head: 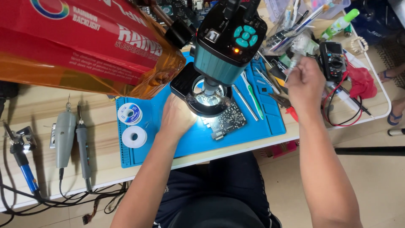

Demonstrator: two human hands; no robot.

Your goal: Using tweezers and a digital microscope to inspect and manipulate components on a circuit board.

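Seen from above, a seated person's two forearms reach up from the bottom edge over a pale wooden surface (pixel 38 105). A blue work mat (pixel 190 143) lies close to the surface's near edge, with only a thin strip of wood in front of it. The left hand (pixel 177 116) rests on the mat with fingers curled together, just beside a small dark circuit board (pixel 225 122) that lies lit under a teal microscope (pixel 228 46). Whether it grips anything cannot be told. Two solder spools (pixel 131 124) sit near the mat's left edge. Left of the mat, a grey rotary tool (pixel 64 137) and a slim soldering iron (pixel 82 141) lie side by side, with bare wood between them and the mat. The right hand (pixel 304 82) is raised above the mat's right edge, fingers pinched on a small clear object (pixel 295 57). Beyond it, crowded tools, a black multimeter (pixel 333 61) and red leads fill the far right corner. A red box (pixel 84 42) covers the upper left.
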